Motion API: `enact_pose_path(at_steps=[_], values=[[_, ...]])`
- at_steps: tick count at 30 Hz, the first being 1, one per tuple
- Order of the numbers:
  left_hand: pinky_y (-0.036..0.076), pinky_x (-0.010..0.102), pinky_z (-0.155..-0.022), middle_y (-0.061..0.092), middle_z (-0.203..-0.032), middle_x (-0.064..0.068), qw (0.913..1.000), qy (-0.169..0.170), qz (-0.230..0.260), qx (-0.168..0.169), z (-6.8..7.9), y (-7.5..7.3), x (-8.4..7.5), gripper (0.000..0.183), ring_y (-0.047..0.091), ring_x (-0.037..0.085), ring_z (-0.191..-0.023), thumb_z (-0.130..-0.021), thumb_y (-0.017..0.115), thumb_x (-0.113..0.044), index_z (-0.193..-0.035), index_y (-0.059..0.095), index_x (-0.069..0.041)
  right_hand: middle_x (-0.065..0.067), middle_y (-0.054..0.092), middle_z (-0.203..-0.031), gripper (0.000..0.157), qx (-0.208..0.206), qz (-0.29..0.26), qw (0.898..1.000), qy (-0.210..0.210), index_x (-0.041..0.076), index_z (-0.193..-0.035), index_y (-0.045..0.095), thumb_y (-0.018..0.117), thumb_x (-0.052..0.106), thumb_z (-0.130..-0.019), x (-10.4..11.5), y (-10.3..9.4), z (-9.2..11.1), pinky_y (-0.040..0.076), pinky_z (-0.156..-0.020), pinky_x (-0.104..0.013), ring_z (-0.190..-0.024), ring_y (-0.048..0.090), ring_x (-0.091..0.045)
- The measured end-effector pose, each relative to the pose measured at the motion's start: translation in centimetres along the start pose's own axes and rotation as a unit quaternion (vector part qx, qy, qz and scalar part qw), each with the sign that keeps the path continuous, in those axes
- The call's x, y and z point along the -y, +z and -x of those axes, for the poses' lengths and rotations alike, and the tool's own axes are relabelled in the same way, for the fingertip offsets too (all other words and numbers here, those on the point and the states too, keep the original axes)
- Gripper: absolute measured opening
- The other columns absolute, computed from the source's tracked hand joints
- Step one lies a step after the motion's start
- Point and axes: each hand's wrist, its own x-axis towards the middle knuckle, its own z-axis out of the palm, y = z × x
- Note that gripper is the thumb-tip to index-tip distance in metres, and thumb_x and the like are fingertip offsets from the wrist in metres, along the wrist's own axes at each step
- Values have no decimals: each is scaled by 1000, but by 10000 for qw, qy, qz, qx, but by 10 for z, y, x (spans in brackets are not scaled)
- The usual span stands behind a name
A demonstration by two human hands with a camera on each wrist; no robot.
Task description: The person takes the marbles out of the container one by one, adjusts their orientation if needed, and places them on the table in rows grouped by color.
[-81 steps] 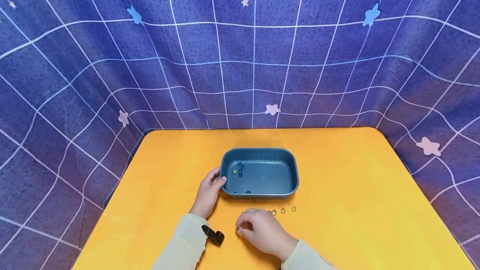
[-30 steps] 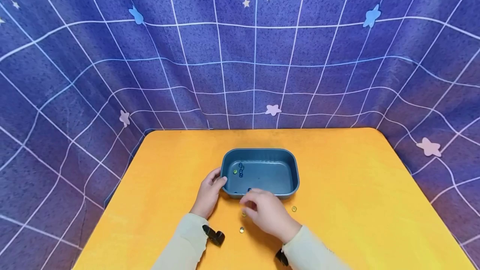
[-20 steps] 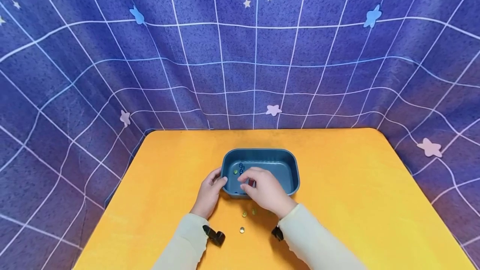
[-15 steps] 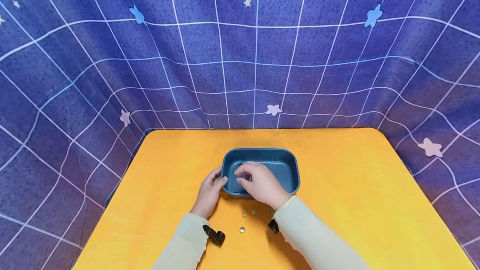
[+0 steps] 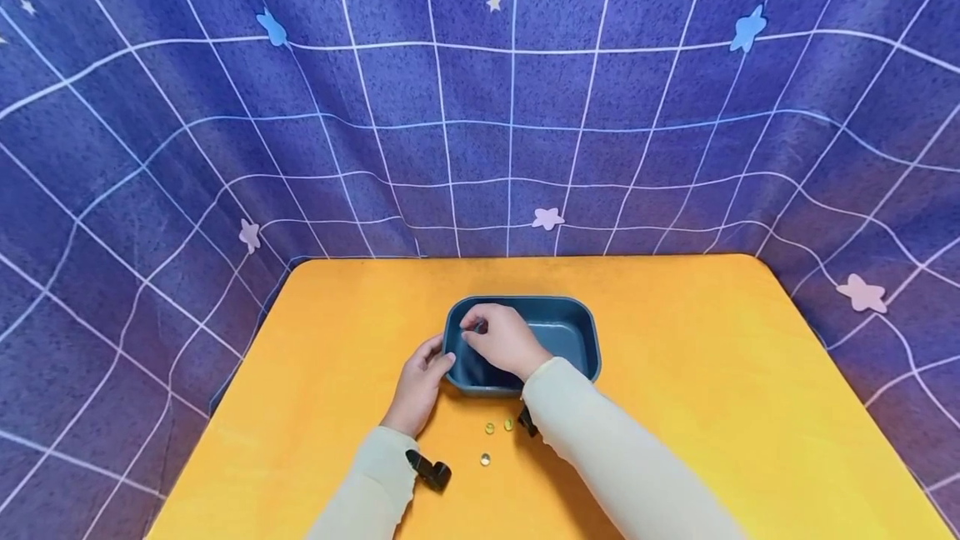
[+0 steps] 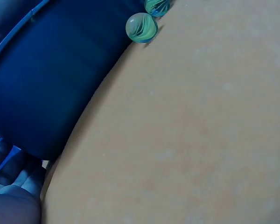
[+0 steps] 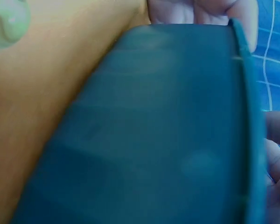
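Observation:
A dark blue rectangular tub [image 5: 566, 346] stands on the yellow table. My left hand [image 5: 415, 390] holds its left end, thumb over the rim; in the right wrist view left-hand fingers [image 7: 217, 11] lie along the tub's end. My right hand [image 5: 504, 340] is inside the tub's left part, fingers curled with the thumb close to the index finger. I cannot tell whether anything is pinched there. The right hand covers the marbles at the tub's left side. Outside, a glass marble [image 5: 490, 428] and a second marble [image 5: 508, 424] lie before the tub, with another marble [image 5: 485, 459] nearer me.
The yellow table [image 5: 712, 398] reaches back to a purple-blue gridded curtain [image 5: 510, 148] that hangs around its far side and both flanks. A black wrist device [image 5: 427, 471] is on the left sleeve; another [image 5: 527, 422] shows under the right wrist.
My right hand has moved from the marbles on the table, over the tub's front rim, to its back-left inside. The marble it held earlier now lies on the table. The left hand stays put.

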Motion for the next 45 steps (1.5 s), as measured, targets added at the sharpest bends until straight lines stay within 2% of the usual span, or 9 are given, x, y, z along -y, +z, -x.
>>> enact_pose_path(at_steps=[6, 12, 19, 27, 35, 42, 45], values=[[45, 29, -109, 60, -143, 4, 10000, -36, 43, -16, -1, -1, -1, 45, 56, 18, -132, -103, 64, -26, -146, 57, -14, 7, 69, -99, 5, -16, 43, 10000, 77, 16, -101, 75, 74, 16, -96, -13, 11, -13, 56, -81, -34, -86, 61, -14], [45, 30, -110, 60, -144, 4, 9999, -85, 70, 46, -1, -1, -1, 45, 56, 18, -133, -103, 64, -25, -146, 57, -14, 4, 70, -99, 9, 95, 49, 9997, 208, 12, -103, 77, 74, 12, -95, -22, 16, -15, 57, -85, -38, -89, 63, -15], [41, 35, -114, 59, -145, 3, 9998, -132, 19, 126, 0, -2, -2, 44, 54, 17, -135, -104, 63, -28, -146, 56, -17, 4, 72, -101, 14, 181, -110, 9987, 455, 12, -107, 79, 76, 13, -93, -33, 21, -18, 57, -85, -37, -88, 64, -14], [39, 37, -115, 57, -148, 3, 9997, -215, -53, 130, 2, -1, -4, 46, 53, 18, -136, -104, 63, -30, -148, 54, -17, 4, 73, -102, 16, 271, -126, 9969, 721, 12, -107, 80, 77, 13, -91, -34, 23, -18, 56, -89, -38, -91, 64, -16], [38, 35, -115, 54, -151, 9, 9994, -292, 45, 166, 0, -1, -8, 47, 49, 21, -140, -106, 60, -21, -150, 51, -10, 8, 72, -92, 11, 448, 464, 9969, 443, 15, -97, 82, 78, 9, -89, -35, 25, -21, 56, -84, -33, -84, 62, -11], [36, 40, -117, 52, -152, 11, 9991, -346, -37, 247, 10, 2, -31, 47, 47, 24, -142, -106, 58, -18, -151, 50, -6, 8, 73, -87, 12, 639, 654, 9957, 171, 16, -95, 82, 79, 7, -87, -36, 27, -23, 56, -80, -30, -81, 62, -10], [37, 40, -117, 54, -151, 13, 9992, -322, 12, 256, 13, 3, -36, 46, 48, 25, -141, -106, 59, -17, -150, 51, -5, 8, 73, -88, 11, 712, 761, 9945, 116, 16, -95, 82, 82, 10, -87, -36, 29, -23, 56, -83, -31, -84, 63, -10]])
